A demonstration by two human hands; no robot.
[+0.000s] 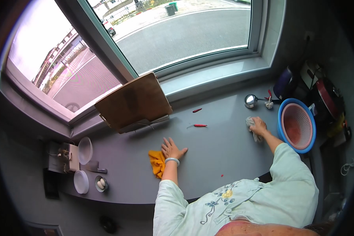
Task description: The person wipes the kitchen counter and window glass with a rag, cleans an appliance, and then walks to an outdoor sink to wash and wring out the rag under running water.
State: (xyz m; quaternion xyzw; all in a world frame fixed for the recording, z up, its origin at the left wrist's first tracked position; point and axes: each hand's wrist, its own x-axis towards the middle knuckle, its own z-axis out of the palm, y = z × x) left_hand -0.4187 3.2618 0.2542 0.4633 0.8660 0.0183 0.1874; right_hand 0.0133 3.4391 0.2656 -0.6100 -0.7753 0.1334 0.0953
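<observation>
My left hand (171, 150), with a pale bracelet at the wrist, lies with fingers spread on the grey counter (208, 157). Just left of it, partly behind the wrist, is a crumpled orange cloth (156, 162). My right hand (258, 126) is closed around a greyish cloth (249, 122), which shows on both sides of the fingers and rests on the counter. Between and beyond the hands lie two red chili peppers, one nearer (200, 125) and one farther (197, 110). A tiny red scrap (222, 176) sits close to my body.
At right, a pink colander (296, 114) sits in a blue basin (279, 128). Behind are a metal ladle (251, 101), a garlic bulb (269, 105) and a purple kettle (284, 83). A cutting board (133, 102) leans by the window. Left are a cleaver (93, 166), white bowls (81, 182) and eggs (101, 183).
</observation>
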